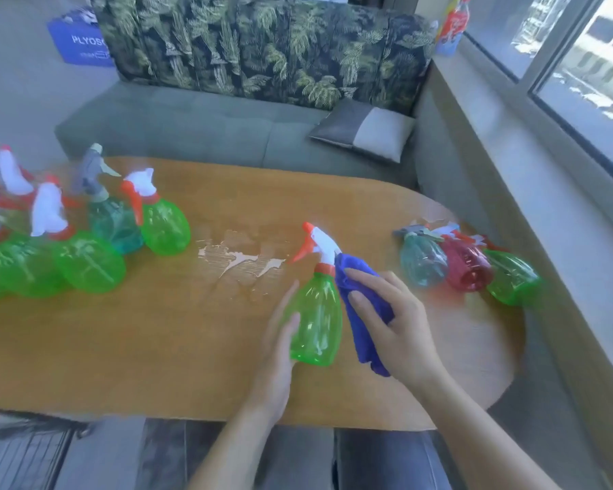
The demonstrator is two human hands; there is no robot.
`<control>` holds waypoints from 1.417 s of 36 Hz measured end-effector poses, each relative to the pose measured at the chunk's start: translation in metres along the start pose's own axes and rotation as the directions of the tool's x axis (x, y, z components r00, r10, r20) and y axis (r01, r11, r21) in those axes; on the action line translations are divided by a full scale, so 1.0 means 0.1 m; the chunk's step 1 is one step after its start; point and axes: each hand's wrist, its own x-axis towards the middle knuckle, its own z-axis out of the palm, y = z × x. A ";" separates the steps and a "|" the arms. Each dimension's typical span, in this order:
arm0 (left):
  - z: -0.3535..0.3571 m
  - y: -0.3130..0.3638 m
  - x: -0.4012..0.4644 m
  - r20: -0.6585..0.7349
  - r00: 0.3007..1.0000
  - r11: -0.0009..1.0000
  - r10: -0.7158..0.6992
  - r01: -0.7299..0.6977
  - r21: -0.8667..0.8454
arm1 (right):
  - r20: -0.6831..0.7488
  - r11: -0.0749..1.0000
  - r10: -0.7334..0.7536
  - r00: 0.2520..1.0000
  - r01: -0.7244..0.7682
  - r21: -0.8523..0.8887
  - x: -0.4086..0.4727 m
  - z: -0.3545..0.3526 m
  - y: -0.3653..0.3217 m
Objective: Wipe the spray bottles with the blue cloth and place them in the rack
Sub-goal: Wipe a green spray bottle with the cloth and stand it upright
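On the far left of the wooden table (163,334) I am seeing a group of spray bottles (85,263) standing close together, most of them green with white and orange heads, and one teal bottle (115,224) with a grey head is standing among them. A patch of worn surface (241,258) is showing pale in the middle of the table. Next, the left hand (280,334) is grasping the green spray bottle (317,320) from its left side, with the thumb lying on the front; the bottle is standing upright near the front edge of the table, its nozzle pointing left. The right hand (390,320) is gripping the blue cloth (360,313) and is pressing it against the right side of this bottle, below the neck. Further right, three bottles are lying on their sides, touching each other: a second teal one (422,263), a red one (469,267) and a green one (512,277). At the bottom left corner I am seeing a dark wire frame (22,450), but I cannot tell whether it is the rack
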 end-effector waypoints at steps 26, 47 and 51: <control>0.11 -0.21 0.09 -0.051 0.997 0.995 -0.065 0.061 -0.075 | 0.404 0.666 -0.551 0.730 0.676 -0.314 -0.26 0.17 0.38; 0.06 -0.28 0.04 -0.046 0.998 0.999 -0.045 0.046 0.004 | 0.386 0.704 -0.511 0.768 0.631 -0.324 -0.31 0.20 0.39; 0.05 -0.29 0.02 -0.014 0.998 0.998 -0.063 0.063 -0.012 | 0.429 0.639 -0.571 0.700 0.707 -0.304 -0.28 0.11 0.35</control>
